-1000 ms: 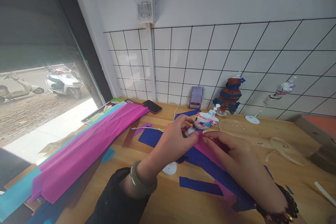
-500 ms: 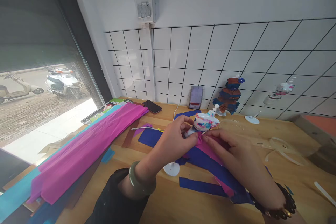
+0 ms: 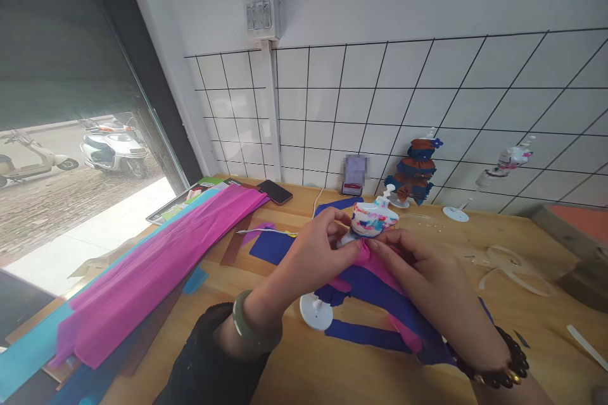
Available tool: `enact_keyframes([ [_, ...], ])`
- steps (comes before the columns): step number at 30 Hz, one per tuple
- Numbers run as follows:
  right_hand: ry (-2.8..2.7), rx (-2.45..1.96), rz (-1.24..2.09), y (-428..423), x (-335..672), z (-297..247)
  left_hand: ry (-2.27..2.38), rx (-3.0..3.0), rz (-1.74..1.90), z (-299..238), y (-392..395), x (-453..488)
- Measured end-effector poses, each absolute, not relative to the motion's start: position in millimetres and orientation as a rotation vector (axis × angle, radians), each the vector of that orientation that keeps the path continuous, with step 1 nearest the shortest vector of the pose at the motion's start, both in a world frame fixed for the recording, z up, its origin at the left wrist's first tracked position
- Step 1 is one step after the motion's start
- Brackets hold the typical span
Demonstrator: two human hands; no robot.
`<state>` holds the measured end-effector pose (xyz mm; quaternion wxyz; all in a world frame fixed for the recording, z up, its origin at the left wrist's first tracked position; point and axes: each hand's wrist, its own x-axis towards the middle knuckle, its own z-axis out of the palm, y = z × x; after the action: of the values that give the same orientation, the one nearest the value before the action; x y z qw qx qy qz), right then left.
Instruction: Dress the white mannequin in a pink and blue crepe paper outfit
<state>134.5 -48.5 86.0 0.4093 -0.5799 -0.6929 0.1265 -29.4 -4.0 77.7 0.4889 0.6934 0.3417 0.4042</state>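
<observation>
My left hand (image 3: 316,250) pinches a white stick-like stand, with a paint-splashed white piece (image 3: 374,218) on its upper part; its round white base (image 3: 316,314) is tilted up off the table. My right hand (image 3: 430,288) meets the left one at the stick, fingers closed on pink crepe paper (image 3: 375,264) layered over a dark blue strip (image 3: 380,300). Both papers trail down under my right wrist. Another blue strip (image 3: 365,336) lies flat on the wooden table (image 3: 304,367) below them.
A long stack of magenta, teal and brown crepe sheets (image 3: 142,272) lies at the left. A phone (image 3: 275,192) sits near the tiled wall. At the back stand a blue-and-brown paper tree (image 3: 414,171) and another white stand (image 3: 503,168). Clear plastic pieces (image 3: 515,266) lie at the right.
The round white base has lifted and swung right, toward me. My right hand has crept up the papers closer to the painted piece.
</observation>
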Motion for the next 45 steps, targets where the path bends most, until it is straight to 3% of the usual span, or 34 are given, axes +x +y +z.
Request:
enact_keyframes([
  [22, -1.809, -1.446, 0.578, -47, 138, 87, 0.856, 1.698, 0.913, 77, 1, -34],
  [45, -1.838, -1.473, 0.553, -52, 138, 95, 0.786, 1.601, 0.815, 83, 5, -40],
])
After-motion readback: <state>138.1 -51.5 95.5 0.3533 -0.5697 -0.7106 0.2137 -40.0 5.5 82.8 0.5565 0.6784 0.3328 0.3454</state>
